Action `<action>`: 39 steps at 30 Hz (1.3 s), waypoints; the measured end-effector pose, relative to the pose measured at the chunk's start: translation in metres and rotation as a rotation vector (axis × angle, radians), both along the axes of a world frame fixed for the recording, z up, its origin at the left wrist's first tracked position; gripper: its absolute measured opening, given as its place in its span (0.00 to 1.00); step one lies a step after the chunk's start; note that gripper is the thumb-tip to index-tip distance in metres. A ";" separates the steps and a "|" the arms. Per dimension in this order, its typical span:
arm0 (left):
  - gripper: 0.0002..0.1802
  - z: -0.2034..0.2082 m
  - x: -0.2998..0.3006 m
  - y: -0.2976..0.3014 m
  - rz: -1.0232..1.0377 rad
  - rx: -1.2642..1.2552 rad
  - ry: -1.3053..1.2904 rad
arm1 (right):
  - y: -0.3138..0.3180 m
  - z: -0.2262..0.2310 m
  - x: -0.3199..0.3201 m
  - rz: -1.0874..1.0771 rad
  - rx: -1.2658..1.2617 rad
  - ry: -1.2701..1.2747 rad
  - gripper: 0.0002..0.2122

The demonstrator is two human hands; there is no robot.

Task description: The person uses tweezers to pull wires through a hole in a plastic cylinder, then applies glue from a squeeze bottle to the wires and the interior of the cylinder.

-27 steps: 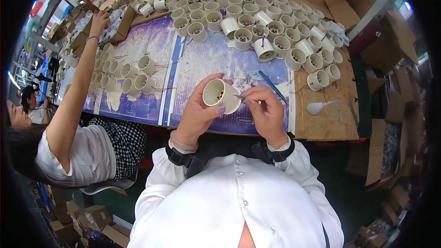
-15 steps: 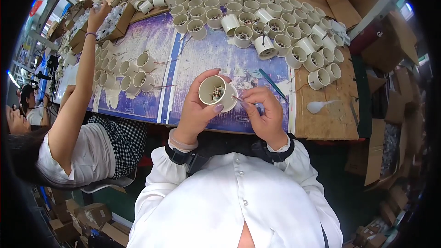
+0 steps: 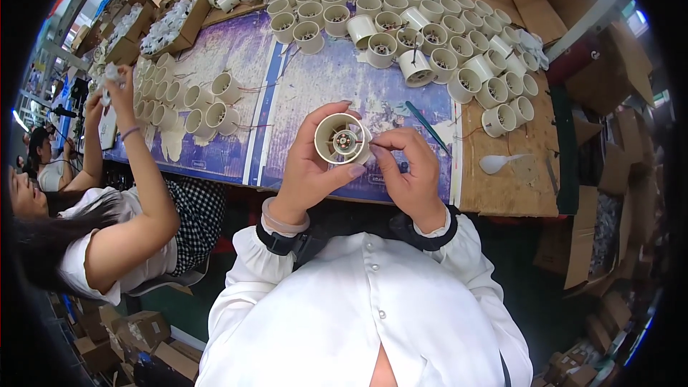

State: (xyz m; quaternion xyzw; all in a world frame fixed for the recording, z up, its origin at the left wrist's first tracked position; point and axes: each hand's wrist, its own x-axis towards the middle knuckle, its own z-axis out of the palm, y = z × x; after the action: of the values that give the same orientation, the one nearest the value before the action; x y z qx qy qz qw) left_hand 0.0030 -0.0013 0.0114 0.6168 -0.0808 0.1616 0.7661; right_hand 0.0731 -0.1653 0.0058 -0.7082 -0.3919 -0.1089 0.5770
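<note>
Over the middle of the table, my left hand (image 3: 301, 165) is wrapped round a cream plastic motor housing (image 3: 322, 140), a short round cup. Its open end faces up toward me, showing a round metal-and-black core held by thin ribs. At the housing's right side, my right hand (image 3: 412, 165) pinches thumb and forefinger on a short wire that comes from the housing; the wire is mostly hidden by the fingertips. A slim teal tool (image 3: 427, 127), like tweezers, lies on the table beyond my right hand.
Many similar cream housings (image 3: 464, 86) crowd the table's far side, some tipped over. A smaller group (image 3: 223, 117) with trailing wires stands at left. A white spoon-shaped piece (image 3: 493, 164) lies at right. A co-worker (image 3: 136, 244) sits close on my left, near boxes of clear parts (image 3: 168, 27).
My left hand has turned the housing so its opening faces me more directly. My right hand stays at the wire. The co-worker's raised arm has come down from the box, holding clear pieces.
</note>
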 end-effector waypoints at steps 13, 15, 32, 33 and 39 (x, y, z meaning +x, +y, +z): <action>0.38 -0.004 0.001 -0.001 0.226 0.221 -0.075 | 0.002 -0.008 0.007 0.176 0.076 0.327 0.06; 0.37 0.002 0.002 0.002 0.217 0.334 -0.117 | -0.008 -0.005 0.015 0.365 0.052 0.658 0.05; 0.38 0.000 0.000 0.006 0.123 -0.023 0.047 | -0.001 -0.001 0.013 0.088 -0.071 -0.170 0.08; 0.38 0.001 0.000 0.006 0.123 -0.024 0.045 | 0.001 0.002 0.012 0.088 -0.071 -0.172 0.08; 0.38 0.008 0.005 0.006 0.119 0.034 0.022 | 0.009 0.015 0.015 0.042 -0.036 -0.145 0.07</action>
State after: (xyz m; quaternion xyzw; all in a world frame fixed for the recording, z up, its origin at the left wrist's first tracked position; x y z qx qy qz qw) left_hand 0.0081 0.0046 0.0197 0.6352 -0.0384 0.1986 0.7454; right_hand 0.0880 -0.1563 0.0204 -0.7004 -0.4493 -0.1410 0.5364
